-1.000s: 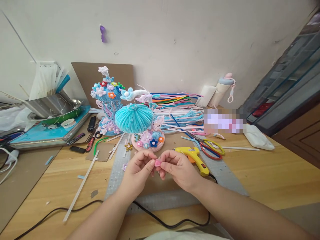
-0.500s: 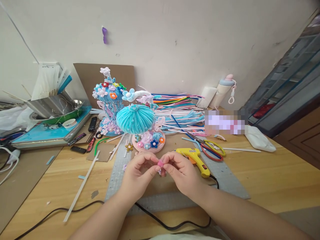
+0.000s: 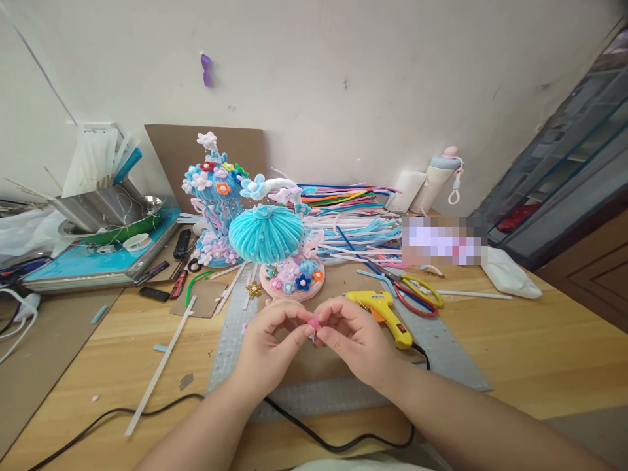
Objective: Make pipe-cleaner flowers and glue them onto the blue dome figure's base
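Between the fingertips of both hands is a small pink fuzzy piece (image 3: pixel 314 322), mostly covered, its exact shape too small to tell. My left hand (image 3: pixel 276 337) is closed, thumb and forefinger pinching its left side. From the other side, my right hand (image 3: pixel 350 333) pinches it too. Just beyond the hands stands a lamp-like pipe-cleaner craft with a turquoise pleated shade (image 3: pixel 266 233) and a round pink base (image 3: pixel 314 288) covered in small flowers. Behind it to the left is a blue pipe-cleaner jellyfish-like piece (image 3: pixel 214 190) with colourful flowers.
A yellow glue gun (image 3: pixel 385 314) lies right of my hands, near scissors (image 3: pixel 417 297), on a grey cutting mat (image 3: pixel 446 353). Bundled pipe cleaners (image 3: pixel 358 229) lie at the back. A white glue stick (image 3: pixel 159 369) and black cord (image 3: pixel 338 447) are nearer me. A metal bowl (image 3: pixel 105 212) stands left.
The fingertips have shifted very slightly around the pink piece, with the right thumb a little further left. Everything else stays where it was.
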Action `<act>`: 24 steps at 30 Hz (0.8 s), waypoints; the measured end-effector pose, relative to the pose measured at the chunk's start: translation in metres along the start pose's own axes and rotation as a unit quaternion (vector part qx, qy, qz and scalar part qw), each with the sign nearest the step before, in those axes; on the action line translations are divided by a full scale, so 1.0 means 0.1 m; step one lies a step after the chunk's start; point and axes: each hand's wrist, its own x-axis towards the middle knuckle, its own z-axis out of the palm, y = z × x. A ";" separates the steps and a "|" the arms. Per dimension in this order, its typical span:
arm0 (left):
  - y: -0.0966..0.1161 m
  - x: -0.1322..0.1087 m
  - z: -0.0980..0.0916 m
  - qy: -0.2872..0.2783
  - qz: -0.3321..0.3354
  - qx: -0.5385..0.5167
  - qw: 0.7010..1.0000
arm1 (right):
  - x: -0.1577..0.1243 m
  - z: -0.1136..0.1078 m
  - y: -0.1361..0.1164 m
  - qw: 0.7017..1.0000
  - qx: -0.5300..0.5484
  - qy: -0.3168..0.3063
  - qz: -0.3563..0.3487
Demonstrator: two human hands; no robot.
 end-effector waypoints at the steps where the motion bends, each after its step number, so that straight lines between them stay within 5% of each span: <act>1: 0.00 0.00 0.00 -0.004 -0.001 -0.003 1.000 | 0.00 0.00 0.00 1.000 -0.002 0.003 0.000; 13: 0.01 0.02 -0.01 -0.049 -0.025 -0.074 0.996 | 0.04 -0.07 -0.01 0.999 -0.008 -0.032 0.019; 20: 0.08 0.02 -0.06 -0.158 -0.044 -0.156 0.974 | 0.04 -0.10 -0.05 0.995 0.023 -0.089 0.040; 24: 0.09 0.01 -0.07 -0.169 -0.042 -0.156 0.972 | 0.04 -0.10 -0.05 0.995 0.022 -0.098 0.022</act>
